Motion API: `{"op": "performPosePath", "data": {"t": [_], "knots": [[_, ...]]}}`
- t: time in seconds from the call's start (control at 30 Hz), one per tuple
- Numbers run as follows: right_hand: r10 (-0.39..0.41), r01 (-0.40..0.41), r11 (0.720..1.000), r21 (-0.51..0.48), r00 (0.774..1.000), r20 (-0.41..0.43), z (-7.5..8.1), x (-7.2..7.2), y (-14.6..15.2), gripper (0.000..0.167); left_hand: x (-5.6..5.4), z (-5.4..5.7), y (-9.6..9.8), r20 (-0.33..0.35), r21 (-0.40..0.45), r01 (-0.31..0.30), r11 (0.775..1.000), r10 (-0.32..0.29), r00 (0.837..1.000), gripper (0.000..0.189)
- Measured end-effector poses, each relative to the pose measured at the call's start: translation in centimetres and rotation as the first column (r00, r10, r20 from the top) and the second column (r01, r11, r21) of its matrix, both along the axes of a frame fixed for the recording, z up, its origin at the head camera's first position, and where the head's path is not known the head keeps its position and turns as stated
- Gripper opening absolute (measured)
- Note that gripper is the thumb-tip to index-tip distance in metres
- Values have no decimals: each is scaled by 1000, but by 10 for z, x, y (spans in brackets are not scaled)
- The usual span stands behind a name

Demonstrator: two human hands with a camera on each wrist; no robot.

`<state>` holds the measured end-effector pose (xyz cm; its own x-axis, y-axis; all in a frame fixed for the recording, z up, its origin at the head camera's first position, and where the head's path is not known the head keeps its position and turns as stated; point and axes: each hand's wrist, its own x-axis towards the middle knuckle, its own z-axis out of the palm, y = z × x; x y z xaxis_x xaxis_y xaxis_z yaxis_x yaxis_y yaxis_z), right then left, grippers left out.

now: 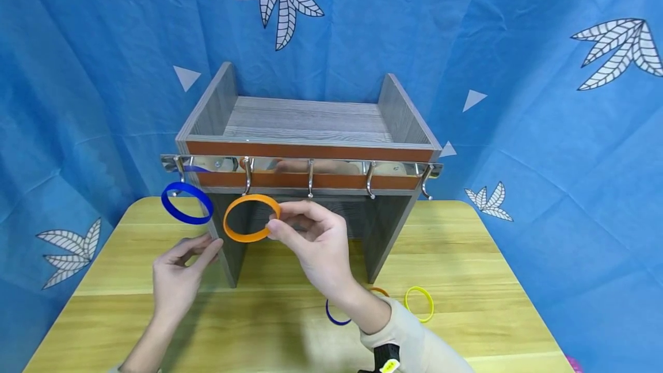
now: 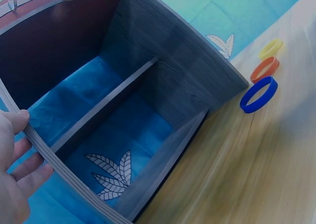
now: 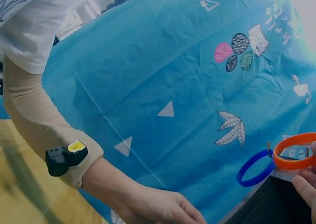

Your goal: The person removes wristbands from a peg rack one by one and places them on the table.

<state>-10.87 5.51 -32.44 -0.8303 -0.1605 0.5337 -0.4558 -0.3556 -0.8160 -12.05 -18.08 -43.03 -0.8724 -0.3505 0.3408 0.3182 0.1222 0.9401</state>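
Note:
In the head view a grey wooden shelf (image 1: 311, 120) carries a metal hook rail (image 1: 357, 168) along its front. My right hand (image 1: 323, 240) pinches an orange wristband (image 1: 248, 238) by its right side, between thumb and fingers, in front of the second hook from the left. A blue wristband (image 1: 186, 219) hangs at the leftmost hook. Lower left, my left hand (image 1: 178, 275) holds the front edge of the shelf's left side panel. The left wrist view shows the thumb and fingers of that hand (image 2: 15, 169) about the panel edge.
On the wooden table, right of the shelf, lie a yellow wristband (image 1: 432, 304), another orange wristband (image 2: 256, 77) and another blue wristband (image 2: 257, 105). My right forearm partly covers these last two in the head view. A blue patterned cloth (image 1: 544, 148) hangs behind and beside the table.

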Motion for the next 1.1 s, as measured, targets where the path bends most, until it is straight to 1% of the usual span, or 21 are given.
{"op": "performPosePath", "data": {"t": [0.13, 0.27, 0.43, 0.63, 0.73, 0.87, 1.1], "knots": [[13, -14, 1000, -5, 1000, -15, -2, 3, 4, 33, 0, 2, 1, -3, 3, 1, 1000, -1, 1000, 18], [16, -16, 1000, -1, 999, -28, -6, 7, 8, 33, 0, 1, 1, -7, 7, 3, 1000, -2, 1000, 18], [21, -21, 999, 26, 1000, -16, -14, 11, 14, 33, 0, 0, 1, -8, 8, -1, 1000, 1, 1000, 17], [22, -24, 998, 63, 999, 32, -26, 14, 22, 33, 0, 2, 2, -6, 15, 1, 1000, -1, 1000, 17], [25, -31, 997, 73, 997, 75, -34, 14, 26, 33, 0, 2, 2, -5, 21, 8, 1000, -8, 1000, 17], [32, -45, 995, 94, 990, 135, -46, 13, 32, 33, 0, 2, 2, -13, 33, 9, 999, -8, 1000, 18], [42, -70, 990, 125, 975, 218, -65, 10, 39, 35, 1, 4, 3, -10, 9, -8, 1000, 8, 1000, 17]]}}
